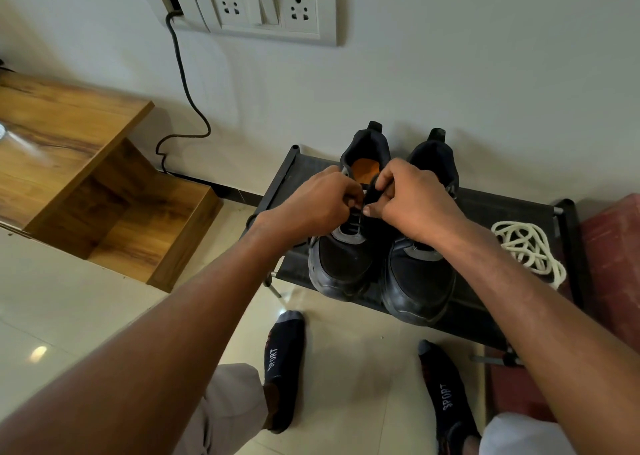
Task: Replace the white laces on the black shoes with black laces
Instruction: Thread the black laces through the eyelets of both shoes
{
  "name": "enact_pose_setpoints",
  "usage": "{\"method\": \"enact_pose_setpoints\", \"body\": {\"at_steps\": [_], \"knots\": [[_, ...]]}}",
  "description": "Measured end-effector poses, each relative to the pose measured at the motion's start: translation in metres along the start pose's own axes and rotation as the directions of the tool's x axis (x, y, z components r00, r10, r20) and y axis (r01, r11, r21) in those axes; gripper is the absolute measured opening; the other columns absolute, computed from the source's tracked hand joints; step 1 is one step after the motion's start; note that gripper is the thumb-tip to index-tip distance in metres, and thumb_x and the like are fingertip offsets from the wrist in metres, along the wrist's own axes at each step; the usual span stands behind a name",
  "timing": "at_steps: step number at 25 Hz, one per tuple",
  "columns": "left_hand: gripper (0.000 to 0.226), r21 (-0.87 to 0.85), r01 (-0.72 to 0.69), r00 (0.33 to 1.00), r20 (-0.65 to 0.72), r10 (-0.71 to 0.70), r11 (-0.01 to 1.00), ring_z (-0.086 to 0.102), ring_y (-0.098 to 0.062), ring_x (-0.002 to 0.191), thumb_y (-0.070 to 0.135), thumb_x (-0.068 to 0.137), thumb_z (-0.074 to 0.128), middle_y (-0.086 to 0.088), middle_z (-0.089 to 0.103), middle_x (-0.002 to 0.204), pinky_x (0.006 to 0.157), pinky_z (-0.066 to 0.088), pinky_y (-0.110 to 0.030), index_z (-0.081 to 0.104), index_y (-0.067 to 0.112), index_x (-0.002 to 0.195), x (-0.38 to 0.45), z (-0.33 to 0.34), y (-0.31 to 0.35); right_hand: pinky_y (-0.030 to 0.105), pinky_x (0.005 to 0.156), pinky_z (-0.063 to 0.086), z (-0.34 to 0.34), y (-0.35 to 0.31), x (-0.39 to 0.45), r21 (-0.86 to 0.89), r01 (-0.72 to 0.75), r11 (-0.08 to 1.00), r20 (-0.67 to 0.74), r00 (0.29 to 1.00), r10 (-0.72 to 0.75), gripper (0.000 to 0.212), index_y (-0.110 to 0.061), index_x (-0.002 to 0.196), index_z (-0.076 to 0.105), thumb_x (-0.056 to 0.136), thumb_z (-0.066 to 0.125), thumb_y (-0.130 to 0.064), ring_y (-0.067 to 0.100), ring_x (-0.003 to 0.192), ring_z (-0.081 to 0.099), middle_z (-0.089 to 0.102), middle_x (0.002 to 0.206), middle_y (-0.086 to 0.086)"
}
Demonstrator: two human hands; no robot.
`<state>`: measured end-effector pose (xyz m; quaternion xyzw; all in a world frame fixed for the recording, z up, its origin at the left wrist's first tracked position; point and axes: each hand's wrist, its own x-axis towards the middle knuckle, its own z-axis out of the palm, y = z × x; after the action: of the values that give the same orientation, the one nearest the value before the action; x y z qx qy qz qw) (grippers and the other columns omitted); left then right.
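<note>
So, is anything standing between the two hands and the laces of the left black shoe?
Nothing visible does. The left hand and right hand are already at the lacing of the left black shoe, fingers curled on the black lace.

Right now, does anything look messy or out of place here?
Only a little. The white laces lie in a loose tangle on the rack, right of the shoes. A cable dangles crookedly down the wall. Nothing looks spilled or broken.
</note>
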<state>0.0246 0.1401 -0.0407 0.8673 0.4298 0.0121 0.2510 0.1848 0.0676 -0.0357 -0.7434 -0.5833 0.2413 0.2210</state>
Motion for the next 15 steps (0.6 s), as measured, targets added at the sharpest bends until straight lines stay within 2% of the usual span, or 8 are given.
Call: {"method": "enact_pose_setpoints", "body": {"at_steps": [3,6,10,11,12,13,14,15], "knots": [[0.041,0.015,-0.023,0.999,-0.039,0.023,1.000,0.046,-0.013,0.087,-0.002,0.088,0.056,0.011,0.039,0.092,0.067,0.033,-0.025,0.077,0.027,0.107,0.000,-0.004,-0.005,0.033,0.075,0.060,0.004,-0.002,-0.003,-0.118,0.026,0.993,-0.009,1.000,-0.028,0.012,-0.019,0.089,0.077,0.088,0.084,-0.029,0.014,0.078,0.069,0.072,0.082,-0.003],[0.044,0.021,-0.043,0.999,-0.032,0.044,0.999,0.047,-0.015,0.091,-0.005,0.087,0.056,0.013,0.040,0.091,0.065,0.031,-0.022,0.078,0.028,0.107,0.001,-0.004,-0.007,0.035,0.075,0.062,0.007,-0.004,-0.004,-0.122,0.052,0.991,-0.033,0.998,-0.056,0.006,-0.021,0.088,0.079,0.091,0.080,-0.025,0.013,0.074,0.069,0.073,0.081,-0.003],[0.044,0.010,-0.062,0.997,-0.035,0.062,0.998,0.048,-0.014,0.091,-0.002,0.093,0.057,0.015,0.042,0.091,0.066,0.030,-0.023,0.078,0.034,0.108,0.002,-0.007,-0.013,0.040,0.074,0.064,-0.004,-0.007,-0.004,-0.083,-0.026,0.996,0.022,0.999,0.028,0.013,-0.017,0.077,0.076,0.090,0.074,-0.018,0.020,0.072,0.071,0.075,0.079,0.003],[0.043,0.009,-0.068,0.997,-0.032,0.069,0.998,0.049,-0.014,0.092,-0.001,0.094,0.057,0.014,0.043,0.090,0.066,0.031,-0.024,0.078,0.034,0.109,0.001,-0.009,-0.014,0.042,0.074,0.064,-0.010,-0.012,-0.004,-0.023,-0.040,0.999,-0.036,0.999,0.039,0.014,-0.016,0.074,0.076,0.087,0.074,-0.021,0.023,0.072,0.072,0.075,0.077,0.005],[0.044,0.010,-0.071,0.997,-0.027,0.072,0.997,0.050,-0.015,0.092,-0.002,0.094,0.057,0.015,0.043,0.089,0.066,0.031,-0.023,0.078,0.033,0.110,0.000,-0.010,-0.014,0.043,0.074,0.064,-0.018,-0.016,-0.004,0.112,-0.025,0.993,-0.161,0.986,0.043,0.015,-0.015,0.074,0.076,0.086,0.074,-0.024,0.023,0.074,0.074,0.076,0.076,0.004],[0.046,0.008,-0.072,0.997,-0.021,0.072,0.997,0.050,-0.014,0.091,-0.004,0.093,0.055,0.017,0.044,0.089,0.066,0.031,-0.022,0.077,0.032,0.111,-0.001,-0.012,-0.013,0.042,0.075,0.064,-0.029,-0.023,-0.004,0.340,0.030,0.940,-0.314,0.946,0.083,0.014,-0.014,0.077,0.075,0.086,0.071,-0.024,0.023,0.078,0.075,0.077,0.079,0.004],[0.050,0.000,-0.072,0.997,-0.018,0.072,0.997,0.051,-0.013,0.087,-0.006,0.093,0.052,0.019,0.045,0.088,0.065,0.032,-0.020,0.076,0.032,0.114,-0.003,-0.014,-0.012,0.041,0.076,0.063,-0.044,-0.030,-0.005,0.611,0.141,0.779,-0.422,0.891,0.170,0.012,-0.013,0.083,0.072,0.089,0.067,-0.022,0.025,0.082,0.077,0.078,0.083,0.005],[0.053,-0.013,-0.072,0.997,-0.020,0.072,0.997,0.052,-0.010,0.084,-0.007,0.092,0.049,0.021,0.048,0.087,0.064,0.033,-0.019,0.075,0.033,0.118,-0.005,-0.016,-0.011,0.040,0.076,0.059,-0.060,-0.034,-0.006,0.805,0.266,0.530,-0.449,0.857,0.252,0.009,-0.012,0.089,0.066,0.093,0.061,-0.017,0.029,0.084,0.077,0.078,0.084,0.008]]}}
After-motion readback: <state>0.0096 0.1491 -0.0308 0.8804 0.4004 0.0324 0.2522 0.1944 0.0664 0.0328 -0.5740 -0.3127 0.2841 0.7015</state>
